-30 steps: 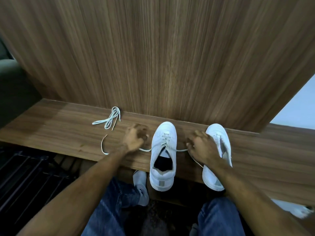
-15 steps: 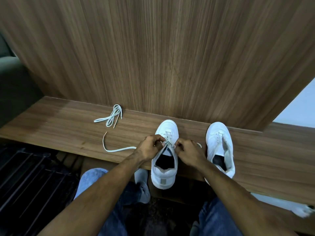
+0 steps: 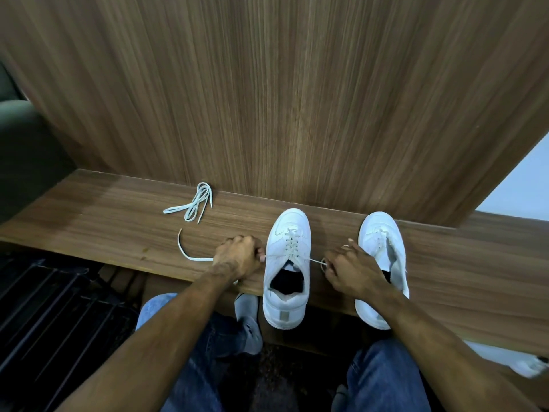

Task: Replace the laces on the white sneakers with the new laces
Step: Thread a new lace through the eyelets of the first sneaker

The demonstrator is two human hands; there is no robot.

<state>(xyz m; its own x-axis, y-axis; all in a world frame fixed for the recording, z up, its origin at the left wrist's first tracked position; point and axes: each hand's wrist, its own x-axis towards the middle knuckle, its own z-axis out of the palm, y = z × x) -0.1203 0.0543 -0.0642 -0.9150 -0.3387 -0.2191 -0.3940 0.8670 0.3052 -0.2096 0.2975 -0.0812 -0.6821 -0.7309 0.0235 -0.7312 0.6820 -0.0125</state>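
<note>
Both hands pinch a lace end: the left hand (image 3: 238, 258) just left of the laced sneaker (image 3: 287, 267), the right hand (image 3: 350, 270) just right of it, the lace (image 3: 315, 261) taut between. A second sneaker (image 3: 383, 263) stands right; a spare lace (image 3: 194, 203) lies far left on the bench (image 3: 104, 224).

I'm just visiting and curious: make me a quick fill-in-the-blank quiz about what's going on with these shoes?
1. The left hand and right hand each pull one end of a ____.
2. The laced sneaker sits between the two ____.
3. The spare bundled lace lies on the wooden ____.
4. The other sneaker is partly hidden by the ____ hand.

Missing words: lace; hands; shelf; right
</note>
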